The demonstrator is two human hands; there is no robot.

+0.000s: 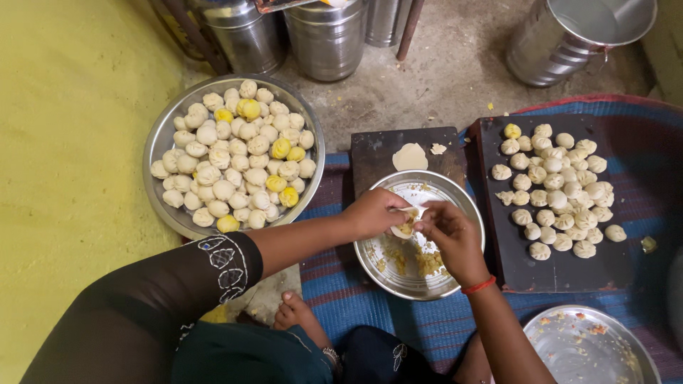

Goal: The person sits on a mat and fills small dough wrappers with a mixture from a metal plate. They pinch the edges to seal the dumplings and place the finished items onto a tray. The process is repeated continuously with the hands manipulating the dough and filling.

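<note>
Striped blue floor mat (341, 299) carries a steel bowl (466, 206) at frame centre; above it a filled dough wrapper (403, 227) is cupped in the left hand (373, 212), right hand (448, 231) fingers pinched on its right edge.

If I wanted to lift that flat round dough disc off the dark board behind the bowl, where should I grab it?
Probably by its edge. The dough disc lies flat on the small board, so nothing stands up to pinch. Its near rim touches the bowl, so come from the far or left side, where bare board shows, and peel the rim up gently.
</note>
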